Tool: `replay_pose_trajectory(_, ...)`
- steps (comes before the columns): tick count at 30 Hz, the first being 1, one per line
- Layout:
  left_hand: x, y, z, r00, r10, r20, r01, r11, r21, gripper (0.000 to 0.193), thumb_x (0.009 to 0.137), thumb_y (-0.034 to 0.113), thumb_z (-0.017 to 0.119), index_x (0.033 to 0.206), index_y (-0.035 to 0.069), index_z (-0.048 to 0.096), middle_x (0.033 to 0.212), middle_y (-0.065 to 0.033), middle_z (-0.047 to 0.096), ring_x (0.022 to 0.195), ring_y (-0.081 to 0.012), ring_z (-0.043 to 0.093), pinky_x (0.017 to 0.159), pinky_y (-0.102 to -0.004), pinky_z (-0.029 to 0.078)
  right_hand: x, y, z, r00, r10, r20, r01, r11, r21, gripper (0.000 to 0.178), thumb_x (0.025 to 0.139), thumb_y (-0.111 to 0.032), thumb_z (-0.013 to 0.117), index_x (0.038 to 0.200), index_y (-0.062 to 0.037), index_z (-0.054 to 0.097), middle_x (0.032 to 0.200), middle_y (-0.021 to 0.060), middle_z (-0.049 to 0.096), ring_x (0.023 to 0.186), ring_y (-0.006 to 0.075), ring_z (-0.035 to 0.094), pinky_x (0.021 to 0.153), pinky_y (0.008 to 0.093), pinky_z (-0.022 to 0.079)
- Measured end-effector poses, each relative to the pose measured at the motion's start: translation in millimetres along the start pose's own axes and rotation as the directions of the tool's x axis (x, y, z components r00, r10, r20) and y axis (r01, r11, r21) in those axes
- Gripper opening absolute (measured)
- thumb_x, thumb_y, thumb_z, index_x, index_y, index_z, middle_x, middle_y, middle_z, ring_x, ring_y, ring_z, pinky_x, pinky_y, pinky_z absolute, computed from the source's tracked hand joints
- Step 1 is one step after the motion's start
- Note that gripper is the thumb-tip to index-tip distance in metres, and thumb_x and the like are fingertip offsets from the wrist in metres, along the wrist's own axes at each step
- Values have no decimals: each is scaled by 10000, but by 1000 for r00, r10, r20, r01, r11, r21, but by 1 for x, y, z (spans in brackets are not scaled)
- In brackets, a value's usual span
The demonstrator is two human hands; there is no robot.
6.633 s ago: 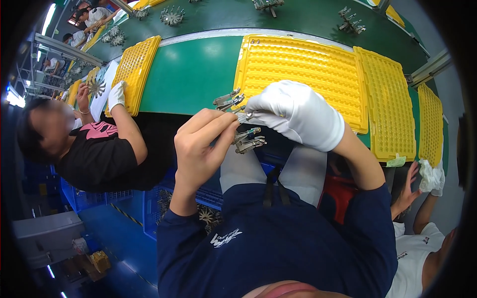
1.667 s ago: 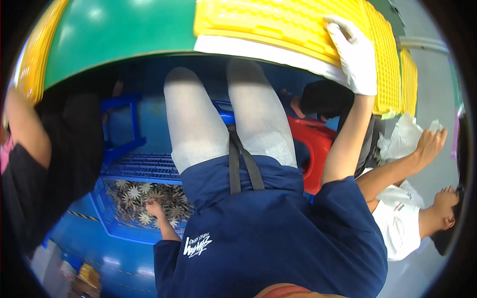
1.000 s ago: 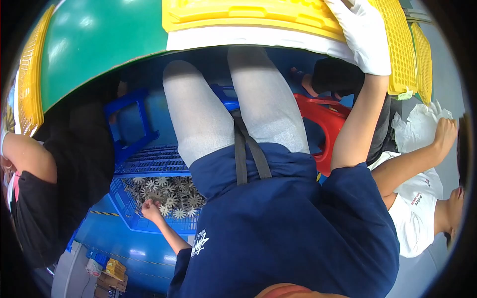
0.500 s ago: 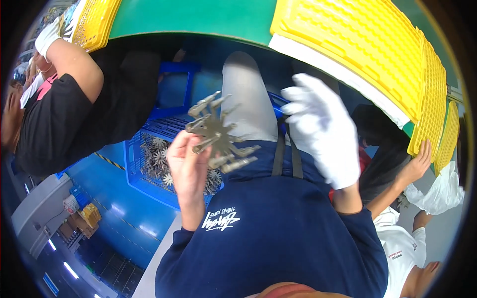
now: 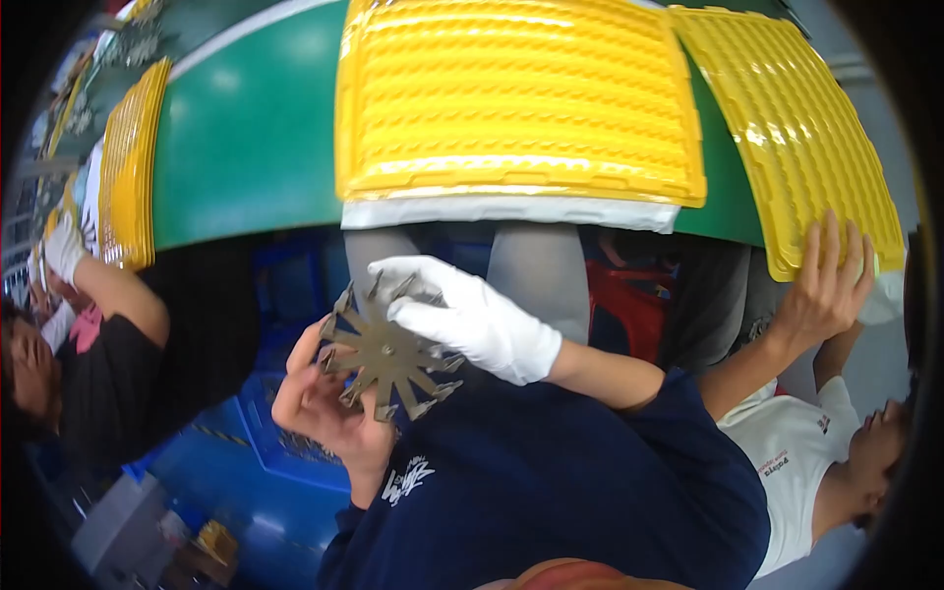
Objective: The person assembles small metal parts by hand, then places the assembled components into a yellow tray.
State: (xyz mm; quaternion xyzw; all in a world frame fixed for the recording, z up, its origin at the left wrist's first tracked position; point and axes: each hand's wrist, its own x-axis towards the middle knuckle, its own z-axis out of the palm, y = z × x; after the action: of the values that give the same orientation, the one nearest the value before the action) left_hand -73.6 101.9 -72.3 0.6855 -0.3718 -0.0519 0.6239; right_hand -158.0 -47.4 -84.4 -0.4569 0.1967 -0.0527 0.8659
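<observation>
A flat, star-shaped metal piece (image 5: pixel 387 351) is in front of my torso, with several arms spreading from a round hub and small clip-like ends. My bare left hand (image 5: pixel 329 408) grips it from the lower left, fingers partly behind it. My right hand (image 5: pixel 482 320), in a white glove, reaches across from the right. Its thumb and fingers close round the clip-like ends at the piece's upper side; whether something small is between the fingertips is hidden.
Ahead, a ridged yellow tray (image 5: pixel 521 108) lies over white material on the green table (image 5: pixel 246 138). A second yellow tray (image 5: pixel 806 138), at right, has a co-worker's hand (image 5: pixel 826 280) on it. Another co-worker sits at left. A blue crate (image 5: pixel 280 442) stands low at left.
My gloved right hand has come in from the right onto the metal piece. The piece has turned its flat face toward me. My view has shifted up, showing more of the table and trays.
</observation>
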Motion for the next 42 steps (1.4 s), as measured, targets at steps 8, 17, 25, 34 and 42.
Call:
replay_pose_trajectory(8,26,16,-4,961,-133,242,90,980,178,272,887,-19,507,1103,-10,672,1403,-344,506,1226,-383,601,1012,-390,471,-7,-14,-10,990,-70,-121,79,994,77,425,1016,-234,510,1406,-66,489,1247,44,580,1098,121,562,918,280,471)
replay_pose_trajectory(17,46,7,-14,980,-52,190,66,995,-70,194,957,148,595,1002,-24,671,1416,-349,488,1259,-371,570,1046,-400,424,-5,-68,-27,949,-241,201,302,528,-794,375,1014,-270,534,1332,-70,533,1160,125,625,966,216,642,810,323,525)
replay_pose_trajectory(25,56,4,-31,997,76,35,-83,899,429,123,913,14,631,1022,25,685,1202,-122,413,1086,-229,507,946,-330,431,153,-178,-129,823,-481,302,121,-370,-921,214,953,-155,584,1141,-136,685,1060,135,653,964,355,643,852,438,532)
replay_pose_trajectory(34,42,5,-80,988,-109,-110,145,901,409,154,860,-34,659,1012,-19,684,898,-125,567,795,-248,583,714,-320,475,231,-169,-186,790,-326,519,366,-428,-826,175,865,-77,646,1002,-137,737,1106,187,658,987,379,641,901,422,510)
replay_pose_trajectory(42,26,12,-94,955,-237,-177,205,962,-179,195,975,17,595,1128,-80,668,1043,-79,583,882,-133,585,791,-274,494,238,-180,-165,877,-282,389,388,-62,-919,161,807,40,695,914,-78,721,904,112,628,814,258,657,737,328,530)
